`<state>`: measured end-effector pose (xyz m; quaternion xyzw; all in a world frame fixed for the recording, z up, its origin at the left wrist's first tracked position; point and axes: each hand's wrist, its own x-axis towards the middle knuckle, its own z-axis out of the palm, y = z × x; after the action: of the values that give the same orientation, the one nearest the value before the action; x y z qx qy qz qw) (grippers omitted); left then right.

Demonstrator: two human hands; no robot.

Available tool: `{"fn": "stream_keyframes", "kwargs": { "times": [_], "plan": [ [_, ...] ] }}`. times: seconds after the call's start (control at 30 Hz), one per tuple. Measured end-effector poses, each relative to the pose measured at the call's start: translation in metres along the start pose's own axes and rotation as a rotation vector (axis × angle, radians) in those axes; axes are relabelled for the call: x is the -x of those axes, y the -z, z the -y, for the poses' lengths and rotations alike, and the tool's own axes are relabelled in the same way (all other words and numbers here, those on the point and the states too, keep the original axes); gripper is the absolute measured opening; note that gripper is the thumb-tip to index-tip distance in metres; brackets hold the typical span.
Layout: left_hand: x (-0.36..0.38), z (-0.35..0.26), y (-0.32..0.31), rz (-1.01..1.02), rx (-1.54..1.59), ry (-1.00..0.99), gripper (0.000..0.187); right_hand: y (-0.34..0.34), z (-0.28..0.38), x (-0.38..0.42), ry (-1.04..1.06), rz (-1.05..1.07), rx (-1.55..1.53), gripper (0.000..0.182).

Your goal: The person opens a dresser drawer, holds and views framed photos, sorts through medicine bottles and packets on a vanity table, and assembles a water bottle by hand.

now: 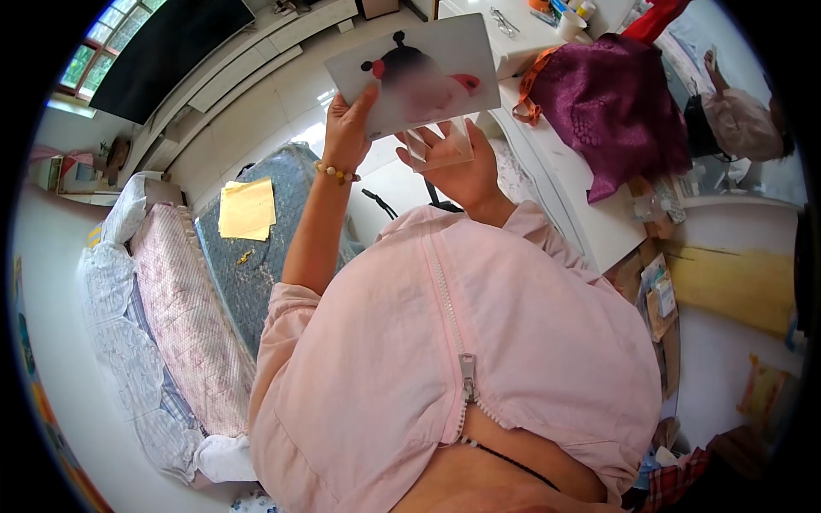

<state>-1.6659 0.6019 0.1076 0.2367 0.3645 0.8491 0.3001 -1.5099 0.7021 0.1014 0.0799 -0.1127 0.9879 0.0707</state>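
Observation:
My left hand (pixel 349 128), with a beaded bracelet at the wrist, grips a flat picture panel (pixel 419 77) by its lower left corner, thumb on the front. The panel is held up tilted and shows a head with dark hair buns and red accents. Just below its lower edge is a clear plastic piece (pixel 443 152) with straight edges. My right hand (pixel 466 167) holds this piece from behind, palm up, and its curled fingers show through the plastic. The panel's upper edge overlaps the white desk in this view.
On the left, yellow sheets (pixel 246 209) lie on a plastic-covered table (pixel 224 265) beside a quilted sofa (pixel 184 299). To the right, purple cloth (pixel 603 103) and an orange tape measure (pixel 532 90) rest on a white desk (pixel 590 227), with a cup (pixel 570 26) farther back.

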Motion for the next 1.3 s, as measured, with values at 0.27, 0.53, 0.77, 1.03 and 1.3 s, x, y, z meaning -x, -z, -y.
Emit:
{"fn": "stream_keyframes", "kwargs": {
  "times": [0.27,0.53,0.77,1.03,1.3],
  "plan": [
    [-0.002,-0.020,0.026,-0.098,0.056,-0.102,0.018,-0.008,0.005,-0.003,0.078,-0.006,-0.026,0.053],
    [-0.012,-0.021,0.037,-0.089,0.188,-0.181,0.021,-0.005,0.022,-0.004,0.126,-0.047,-0.011,0.053],
    [-0.007,-0.001,-0.001,-0.195,0.238,-0.061,0.021,0.005,0.038,-0.010,0.350,-0.129,0.196,0.046],
    [-0.007,0.025,-0.049,-0.338,0.004,0.029,0.025,-0.007,0.056,-0.020,0.834,-0.077,0.944,0.090],
    [-0.019,0.025,-0.074,-0.180,-0.253,-0.028,0.020,0.008,0.074,-0.019,1.058,-0.082,1.498,0.096]
  ]
}}
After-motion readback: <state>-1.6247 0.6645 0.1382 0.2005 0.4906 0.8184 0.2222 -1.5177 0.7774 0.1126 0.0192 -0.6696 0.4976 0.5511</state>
